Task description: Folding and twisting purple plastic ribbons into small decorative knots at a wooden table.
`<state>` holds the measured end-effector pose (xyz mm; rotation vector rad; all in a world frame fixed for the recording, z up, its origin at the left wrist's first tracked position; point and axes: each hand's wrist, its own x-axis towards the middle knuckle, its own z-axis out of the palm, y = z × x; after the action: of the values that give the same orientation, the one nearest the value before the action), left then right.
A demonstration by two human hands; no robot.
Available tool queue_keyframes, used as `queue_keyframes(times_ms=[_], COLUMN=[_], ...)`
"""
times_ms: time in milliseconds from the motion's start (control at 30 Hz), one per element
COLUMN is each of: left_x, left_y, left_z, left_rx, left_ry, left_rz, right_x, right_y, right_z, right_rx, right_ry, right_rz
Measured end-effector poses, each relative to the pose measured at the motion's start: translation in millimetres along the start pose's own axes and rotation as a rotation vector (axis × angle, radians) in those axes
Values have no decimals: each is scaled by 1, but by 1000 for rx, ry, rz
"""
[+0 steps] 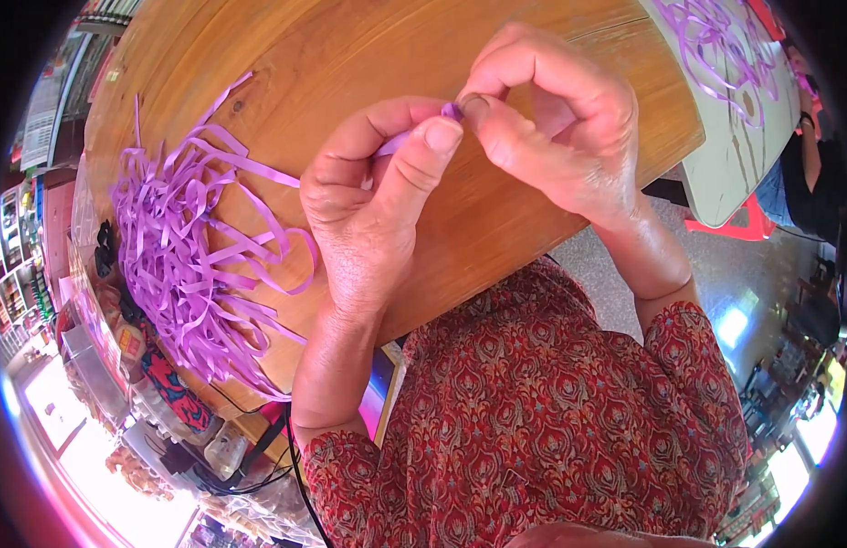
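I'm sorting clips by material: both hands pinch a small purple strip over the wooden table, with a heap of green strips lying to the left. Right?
Not quite. The heap of strips is purple, not green, as the head view shows. The rest holds: left hand and right hand pinch the small purple strip over the wooden table.

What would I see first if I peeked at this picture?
Two hands in the middle: the left hand and the right hand pinch a small purple strip between their fingertips, above a wooden table. On the table's left side lies a big tangled heap of purple ribbon strips. More purple strips lie on a pale table at top right.
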<state>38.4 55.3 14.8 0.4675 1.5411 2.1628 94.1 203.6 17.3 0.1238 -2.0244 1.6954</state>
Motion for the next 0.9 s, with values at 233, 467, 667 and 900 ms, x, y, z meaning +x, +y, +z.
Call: queue_keyframes(times_ms=[233, 467, 667, 900], left_x=[2, 2, 1, 1], left_y=[-3, -5, -7, -9], left_z=[-7, -6, -2, -4], left_rx=[-35, -197, -30, 130], left_ry=[-7, -11, 54, 49], left_rz=[-69, -59, 47, 115], right_x=[-1, -1, -1, 3], right_y=[2, 1, -1, 3], right_z=[3, 6, 5, 5], right_rx=[-113, -67, -12, -300], right_ry=[8, 6, 21, 13], right_rz=[-109, -56, 9, -284])
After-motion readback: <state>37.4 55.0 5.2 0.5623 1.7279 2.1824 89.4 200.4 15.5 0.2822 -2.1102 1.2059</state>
